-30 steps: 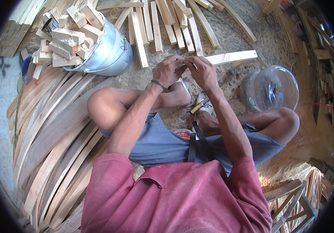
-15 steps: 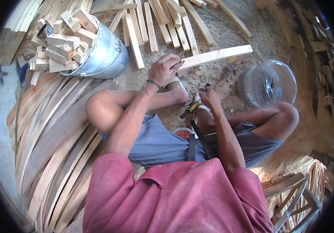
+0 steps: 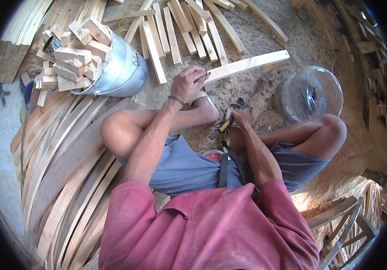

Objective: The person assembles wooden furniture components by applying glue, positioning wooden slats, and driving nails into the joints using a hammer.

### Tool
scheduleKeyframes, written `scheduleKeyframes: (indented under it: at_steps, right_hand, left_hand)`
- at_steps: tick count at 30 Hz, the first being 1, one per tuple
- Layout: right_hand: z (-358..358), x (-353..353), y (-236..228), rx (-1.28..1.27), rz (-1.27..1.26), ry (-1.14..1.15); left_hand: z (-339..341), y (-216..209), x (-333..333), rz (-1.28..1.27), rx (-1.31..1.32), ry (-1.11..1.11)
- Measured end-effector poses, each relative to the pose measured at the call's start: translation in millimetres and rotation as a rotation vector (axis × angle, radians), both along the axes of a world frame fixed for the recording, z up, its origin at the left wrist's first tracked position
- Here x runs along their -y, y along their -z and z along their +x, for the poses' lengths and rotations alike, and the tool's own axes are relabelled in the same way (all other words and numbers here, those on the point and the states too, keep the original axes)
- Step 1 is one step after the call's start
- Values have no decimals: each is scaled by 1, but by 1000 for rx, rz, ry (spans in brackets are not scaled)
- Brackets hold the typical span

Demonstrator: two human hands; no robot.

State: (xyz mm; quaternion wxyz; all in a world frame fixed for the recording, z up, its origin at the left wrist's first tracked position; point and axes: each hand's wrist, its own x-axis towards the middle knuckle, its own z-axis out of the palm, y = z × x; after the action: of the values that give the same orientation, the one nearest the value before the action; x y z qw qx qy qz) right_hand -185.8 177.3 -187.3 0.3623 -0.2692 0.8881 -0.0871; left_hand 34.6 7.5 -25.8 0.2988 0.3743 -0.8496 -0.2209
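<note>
My left hand [image 3: 188, 84] is closed in a pinch at the near-left end of a pale wooden strip [image 3: 249, 64]. A small dark spot shows at its fingertips, too small to name. Below and to the right, my right hand [image 3: 243, 117] grips a hammer with a yellow and black handle [image 3: 223, 128]. Its handle slants down to the left, while the dark head shows just beyond the fingers. The hammer is apart from the strip, over my foot.
A metal bucket [image 3: 123, 67] full of wood offcuts stands at the left. Beyond the strip lie several drilled wooden strips [image 3: 174, 38]. At the right is a clear plastic container [image 3: 283, 96] with small dark pieces inside. Curved boards [image 3: 74, 148] are stacked by my left knee.
My right hand and the hammer have shifted slightly, with the hammer head turned a little. The left hand stays at the strip's end; the whole view has tilted slightly.
</note>
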Motion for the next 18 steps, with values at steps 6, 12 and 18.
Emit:
scheduleKeyframes:
  at_steps: [6,12,18]
  right_hand:
    - [-6,-4,21,33,-240,136]
    - [-5,12,-63,728,-609,686]
    - [22,1,-210,820,-1068,684]
  left_hand:
    - [-4,-5,-2,11,-81,52]
    - [0,-4,1,36,-11,31]
    - [1,1,1,-13,-36,35]
